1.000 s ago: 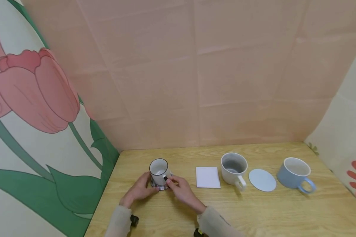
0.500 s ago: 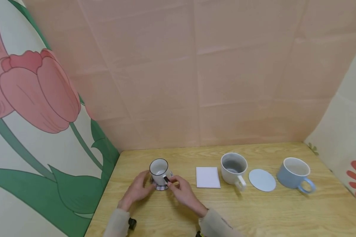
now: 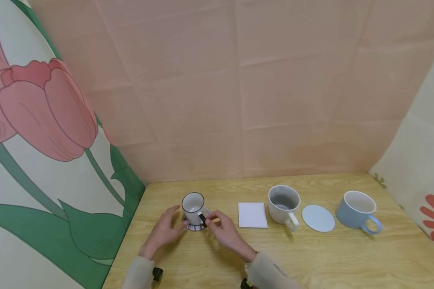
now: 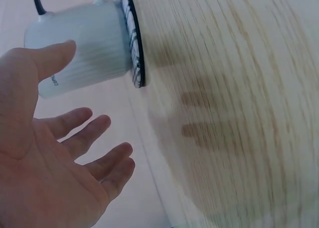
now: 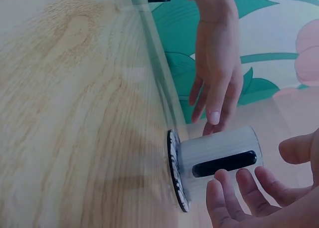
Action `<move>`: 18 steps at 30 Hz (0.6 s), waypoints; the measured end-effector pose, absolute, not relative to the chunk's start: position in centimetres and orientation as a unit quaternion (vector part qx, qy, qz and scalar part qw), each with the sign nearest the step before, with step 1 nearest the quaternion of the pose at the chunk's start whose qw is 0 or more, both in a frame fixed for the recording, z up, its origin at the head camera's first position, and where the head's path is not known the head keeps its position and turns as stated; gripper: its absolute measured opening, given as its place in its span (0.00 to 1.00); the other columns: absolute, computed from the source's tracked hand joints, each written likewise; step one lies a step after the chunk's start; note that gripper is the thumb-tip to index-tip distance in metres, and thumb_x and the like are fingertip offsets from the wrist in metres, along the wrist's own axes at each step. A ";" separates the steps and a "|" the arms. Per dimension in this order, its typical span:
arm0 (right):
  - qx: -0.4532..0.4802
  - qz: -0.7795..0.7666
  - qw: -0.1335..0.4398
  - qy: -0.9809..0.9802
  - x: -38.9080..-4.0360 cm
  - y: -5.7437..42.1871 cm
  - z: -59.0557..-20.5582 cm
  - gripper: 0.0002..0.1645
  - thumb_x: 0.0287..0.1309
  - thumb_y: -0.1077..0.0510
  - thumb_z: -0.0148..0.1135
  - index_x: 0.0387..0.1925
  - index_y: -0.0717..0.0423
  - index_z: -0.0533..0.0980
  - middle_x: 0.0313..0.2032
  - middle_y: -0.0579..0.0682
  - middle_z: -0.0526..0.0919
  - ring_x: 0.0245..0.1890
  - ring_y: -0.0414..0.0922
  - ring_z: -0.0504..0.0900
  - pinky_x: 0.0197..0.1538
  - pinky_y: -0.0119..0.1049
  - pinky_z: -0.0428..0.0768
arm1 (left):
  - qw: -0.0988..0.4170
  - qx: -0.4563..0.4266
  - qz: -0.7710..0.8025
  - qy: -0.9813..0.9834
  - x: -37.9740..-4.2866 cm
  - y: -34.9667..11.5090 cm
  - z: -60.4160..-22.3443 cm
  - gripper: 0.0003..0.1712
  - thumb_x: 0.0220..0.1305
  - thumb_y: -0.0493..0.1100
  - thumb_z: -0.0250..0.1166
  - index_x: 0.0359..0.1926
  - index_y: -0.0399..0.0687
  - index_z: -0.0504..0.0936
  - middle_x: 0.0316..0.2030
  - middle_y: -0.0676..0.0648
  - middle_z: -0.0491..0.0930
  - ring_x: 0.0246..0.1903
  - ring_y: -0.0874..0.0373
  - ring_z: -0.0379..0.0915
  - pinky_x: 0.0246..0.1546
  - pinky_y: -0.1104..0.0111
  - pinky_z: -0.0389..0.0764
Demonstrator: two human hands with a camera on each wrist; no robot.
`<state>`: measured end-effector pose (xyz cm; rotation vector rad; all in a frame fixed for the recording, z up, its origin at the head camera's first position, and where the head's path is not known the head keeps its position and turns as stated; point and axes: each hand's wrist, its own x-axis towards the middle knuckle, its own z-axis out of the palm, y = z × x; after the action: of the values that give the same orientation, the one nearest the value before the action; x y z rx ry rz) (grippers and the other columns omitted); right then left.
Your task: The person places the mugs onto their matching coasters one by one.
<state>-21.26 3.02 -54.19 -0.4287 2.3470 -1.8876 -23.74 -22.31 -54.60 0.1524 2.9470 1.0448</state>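
White and dark-rimmed, the cylindrical mug (image 3: 192, 216) stands upright on a round black-and-white plaid coaster (image 3: 194, 228). My left hand (image 3: 164, 230) is spread beside it, empty; my right hand (image 3: 226, 233), thumb parted from fingers, is empty by the black handle (image 3: 202, 219).

Illegible lettering (image 4: 55, 80) on the mug (image 4: 94, 38)

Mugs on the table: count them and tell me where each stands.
3. The black-rimmed white mug stands on the plaid coaster at the left; the plain white mug is between the square coaster and the round pale coaster; the blue mug is furthest right.
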 end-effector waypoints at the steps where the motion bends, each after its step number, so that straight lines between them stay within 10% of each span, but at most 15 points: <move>1: -0.140 -0.617 0.048 0.773 -21.3 3.1 -54.1 0.15 0.72 0.51 0.57 0.50 0.56 0.77 0.48 0.52 0.81 0.45 0.56 0.84 0.37 0.36 0.83 | 0.005 0.050 0.333 0.942 -23.7 -22.3 -54.6 0.43 0.64 0.59 0.68 0.74 0.52 0.63 0.72 0.42 0.64 0.71 0.41 0.60 0.68 0.42 0.65; 18: -0.168 -0.594 -0.002 0.786 -20.1 5.6 -51.8 0.10 0.71 0.56 0.58 0.50 0.53 0.77 0.49 0.57 0.82 0.43 0.50 0.84 0.43 0.35 0.84 | -0.020 0.072 0.349 0.934 -23.5 -22.2 -53.6 0.44 0.65 0.62 0.66 0.75 0.52 0.61 0.74 0.44 0.61 0.73 0.43 0.57 0.69 0.42 0.64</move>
<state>-20.14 5.56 -51.82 -0.5269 2.4740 -1.8699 -23.48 -22.25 -53.64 0.2283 2.9721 1.1100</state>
